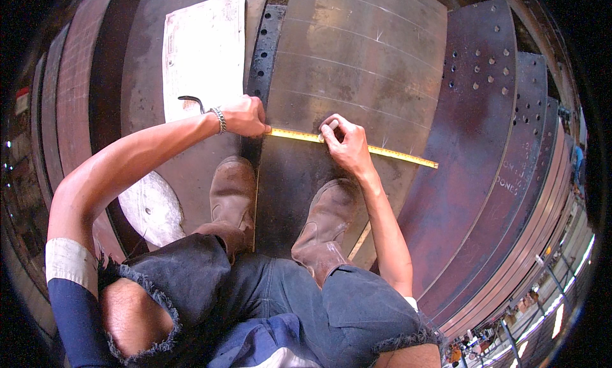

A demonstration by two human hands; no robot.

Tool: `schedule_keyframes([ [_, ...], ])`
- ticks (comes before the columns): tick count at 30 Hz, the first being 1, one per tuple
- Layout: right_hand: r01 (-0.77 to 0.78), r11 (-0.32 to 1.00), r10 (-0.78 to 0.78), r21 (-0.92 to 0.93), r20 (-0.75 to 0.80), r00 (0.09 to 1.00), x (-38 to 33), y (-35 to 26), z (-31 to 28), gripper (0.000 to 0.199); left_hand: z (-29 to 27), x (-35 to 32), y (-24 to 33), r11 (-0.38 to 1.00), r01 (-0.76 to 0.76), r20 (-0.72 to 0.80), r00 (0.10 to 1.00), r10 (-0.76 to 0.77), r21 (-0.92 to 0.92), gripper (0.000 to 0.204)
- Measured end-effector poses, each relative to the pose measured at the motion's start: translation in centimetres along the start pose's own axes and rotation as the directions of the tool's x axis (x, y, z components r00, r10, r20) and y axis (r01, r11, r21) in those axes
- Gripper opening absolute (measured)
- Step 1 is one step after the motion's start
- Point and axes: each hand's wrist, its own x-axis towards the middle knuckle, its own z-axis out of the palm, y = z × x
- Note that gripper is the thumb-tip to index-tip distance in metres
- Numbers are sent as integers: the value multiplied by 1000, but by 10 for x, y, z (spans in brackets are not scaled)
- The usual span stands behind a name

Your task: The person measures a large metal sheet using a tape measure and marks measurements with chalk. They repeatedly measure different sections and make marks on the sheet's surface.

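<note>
— So where is the long yellow tape measure (357, 146)?
— Flat on the big grey steel plate (357, 62). Left hand (245, 116) pinches its end; right hand (344, 143) presses white chalk (331, 125) beside it.

Pretty much all rusty brown curved steel plates (484, 196) stacked underfoot, some drilled with rows of holes (481, 68). A perforated dark steel strip (262, 49) runs between them, and a white paper drawing sheet (204, 49) lies on top. Bright daylight at the lower right edge.
</note>
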Motion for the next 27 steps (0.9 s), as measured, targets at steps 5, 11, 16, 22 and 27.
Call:
schedule_keyframes([
  [5,17,1000,-17,9,-1,1000,1,0,5,13,-1,-1,1,1000,8,1,1000,-8,-2,39],
  [11,13,999,-12,-30,19,1000,2,-2,5,13,-2,-2,1,1000,-21,16,1000,22,-20,35],
  [16,23,1000,-23,21,7,1000,2,-1,8,13,0,0,-1,999,-32,9,999,32,-17,36],
  [22,42,999,-42,8,20,999,2,-2,12,12,2,2,-1,999,-34,0,999,34,-23,38],
  [27,29,999,-28,-17,13,1000,2,-1,12,11,3,3,-2,999,-39,-13,999,38,-25,37],
])
